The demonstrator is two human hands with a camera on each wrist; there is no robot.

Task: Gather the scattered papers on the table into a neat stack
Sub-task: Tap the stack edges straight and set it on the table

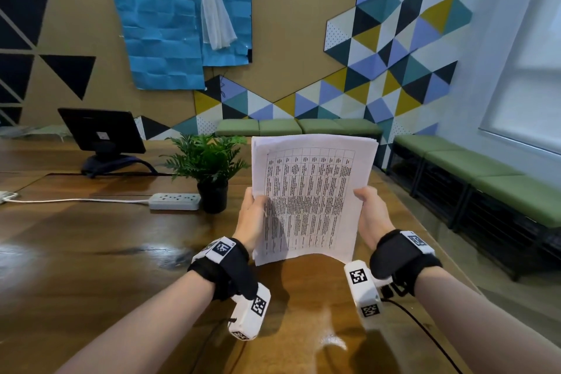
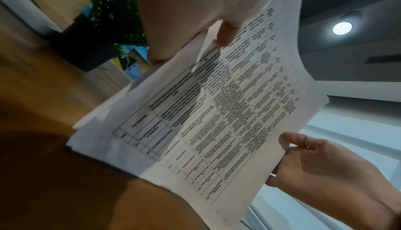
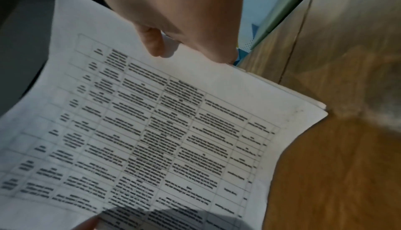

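A: Though the sheets are all in hand, the squaring-up is not finished. The papers (image 1: 312,197) stand upright as one bundle, bottom edge on or just above the table (image 1: 91,252), toward its right edge. No loose sheet lies on the wood that the head view shows.

B: Grip?

A: Left hand (image 1: 253,222) holds the bundle's left edge, thumb over the printed face, fingers behind. Right hand (image 1: 368,215) holds the right edge; the left wrist view shows its thumb in front, the fingers going behind the sheets. Both are closed on the bundle, neither wide open.

B: Neat yet?

A: Not quite. Top corners fan a little, several sheet edges showing at the upper right. From the right wrist, the lower corner shows stepped layers too. My reading: gathering done, aligning under way, laying flat left to do.

B: Anything you can't see?

A: Fingers behind the paper are hidden in every view. Whether the bottom edge truly touches the wood, I cannot tell; it curls there. The print is a table of text, too blurred to read. The table's near left part and far end are cut off or blocked, so stray sheets there can't be ruled out.

B: Surroundings?

A: Potted plant (image 1: 209,167) and power strip (image 1: 174,201) left of the bundle, a monitor (image 1: 101,130) toward the far left. None touch the sheets.
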